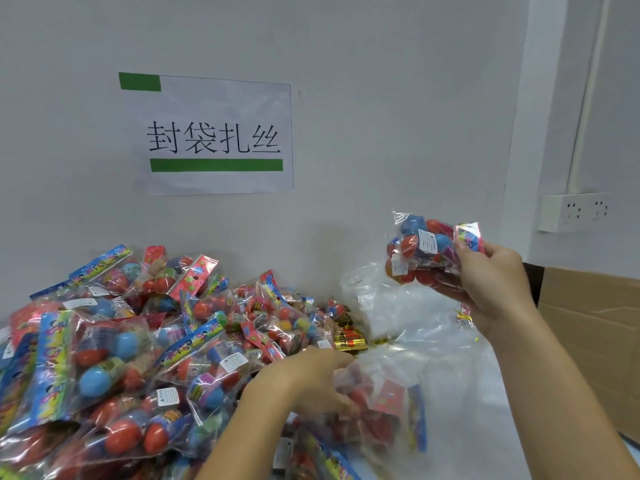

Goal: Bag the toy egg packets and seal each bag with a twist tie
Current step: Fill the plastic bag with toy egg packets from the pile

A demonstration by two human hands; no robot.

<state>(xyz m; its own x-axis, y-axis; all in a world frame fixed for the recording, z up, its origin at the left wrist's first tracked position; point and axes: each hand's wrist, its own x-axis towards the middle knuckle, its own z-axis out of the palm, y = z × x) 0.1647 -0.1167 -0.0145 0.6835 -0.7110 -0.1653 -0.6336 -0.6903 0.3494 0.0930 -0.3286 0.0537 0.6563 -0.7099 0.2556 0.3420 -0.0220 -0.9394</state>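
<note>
Right hand [491, 278] grips egg packets [424, 249] held up; left hand [311, 379] pinches blurred packet [377, 407]. Square stack w/ headers aligned, then slide into clear bag [391, 306].

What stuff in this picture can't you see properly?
- Head view: the packet in the left hand is motion-blurred.
- How many packets the right hand holds in its bundle: they overlap.
- Pile of packets: cut off by the left and bottom edges.
- Gold twist ties: too small to count.
</note>
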